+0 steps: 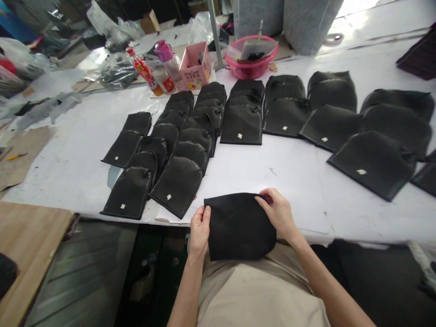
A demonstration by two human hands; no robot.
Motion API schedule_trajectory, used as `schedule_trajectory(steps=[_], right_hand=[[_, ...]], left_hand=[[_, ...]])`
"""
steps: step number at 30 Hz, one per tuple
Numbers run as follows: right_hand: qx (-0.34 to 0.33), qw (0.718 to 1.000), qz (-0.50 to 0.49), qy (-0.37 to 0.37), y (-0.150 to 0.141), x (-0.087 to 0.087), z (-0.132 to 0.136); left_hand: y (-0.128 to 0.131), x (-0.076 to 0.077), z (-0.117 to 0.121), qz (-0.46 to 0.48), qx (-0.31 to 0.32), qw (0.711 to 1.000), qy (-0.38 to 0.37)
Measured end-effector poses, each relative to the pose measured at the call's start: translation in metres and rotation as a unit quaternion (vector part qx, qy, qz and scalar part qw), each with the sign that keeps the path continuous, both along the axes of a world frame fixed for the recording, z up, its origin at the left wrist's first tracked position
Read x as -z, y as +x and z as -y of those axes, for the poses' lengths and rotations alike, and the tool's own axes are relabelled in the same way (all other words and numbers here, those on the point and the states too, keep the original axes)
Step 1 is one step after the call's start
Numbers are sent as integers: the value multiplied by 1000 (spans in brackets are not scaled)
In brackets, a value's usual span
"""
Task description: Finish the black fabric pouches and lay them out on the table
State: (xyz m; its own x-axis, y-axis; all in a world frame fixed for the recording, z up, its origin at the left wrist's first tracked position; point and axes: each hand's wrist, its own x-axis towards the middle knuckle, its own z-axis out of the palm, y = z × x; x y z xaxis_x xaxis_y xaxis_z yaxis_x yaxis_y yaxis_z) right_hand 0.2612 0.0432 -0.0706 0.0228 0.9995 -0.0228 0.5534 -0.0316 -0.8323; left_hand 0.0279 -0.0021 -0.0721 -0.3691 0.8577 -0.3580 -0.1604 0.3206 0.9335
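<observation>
A black fabric piece (238, 227) with a rounded lower end hangs over the near edge of the white table (293, 168), above my lap. My left hand (200, 229) pinches its upper left corner, fingers closed on the cloth. My right hand (278, 213) grips its upper right corner, fingers curled over the edge. Beyond it, several overlapping rows of similar black pieces (177, 181) lie on the table, many with a small white tag.
At the table's back stand a pink bowl (251, 61) with tools, a pink box (195, 67), a pink-capped bottle (167, 59) and a red-labelled bottle (143, 70). Grey fabric rolls (306, 22) sit behind. A wooden board (27, 254) lies lower left.
</observation>
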Motion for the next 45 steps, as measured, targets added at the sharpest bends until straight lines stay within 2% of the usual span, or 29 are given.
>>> schedule_trajectory(steps=[2, 4, 9, 13, 16, 20, 23, 28, 31, 33, 36, 39, 41, 43, 45], right_hand=[[17, 997, -70, -11, 1, 2, 2], [37, 993, -106, -23, 0, 3, 5], [58, 993, -105, 20, -3, 5, 11], [31, 995, -88, 40, -3, 7, 17], [16, 997, -72, 27, -3, 7, 20], [28, 996, -90, -7, -3, 6, 20], [32, 994, -101, -5, -4, 4, 18], [52, 982, -181, -29, -7, -4, 15], [55, 965, -244, -77, -7, -9, 14], [69, 943, -303, -124, -7, -12, 13], [101, 882, -417, -193, -6, -15, 13], [100, 810, -515, -261, -4, -14, 13], [94, 776, -552, -290, -4, -14, 13], [89, 775, -555, -289, -4, -14, 13], [72, 814, -516, -255, -3, -14, 13]], left_hand=[[1, 2, 0, 56, 20, 998, -6], [1, 3, 1, 67, 14, 998, -4], [1, 7, 5, 6, -27, 1000, 8], [2, 7, 9, 13, -51, 999, 8], [2, 7, 9, 22, -72, 997, 7], [3, 6, 9, 26, -82, 996, 10], [3, 6, 10, 39, -92, 995, 6], [3, 6, 12, 48, -91, 995, 6], [0, 8, 13, 25, -98, 995, 5], [-1, 8, 14, 19, -96, 995, 3], [-2, 8, 15, 14, -84, 996, 3], [0, 6, 15, 25, -98, 995, 8], [2, 4, 14, 46, -114, 992, 6], [2, 3, 14, 58, -124, 991, 3], [0, 3, 15, 57, -127, 990, 6]])
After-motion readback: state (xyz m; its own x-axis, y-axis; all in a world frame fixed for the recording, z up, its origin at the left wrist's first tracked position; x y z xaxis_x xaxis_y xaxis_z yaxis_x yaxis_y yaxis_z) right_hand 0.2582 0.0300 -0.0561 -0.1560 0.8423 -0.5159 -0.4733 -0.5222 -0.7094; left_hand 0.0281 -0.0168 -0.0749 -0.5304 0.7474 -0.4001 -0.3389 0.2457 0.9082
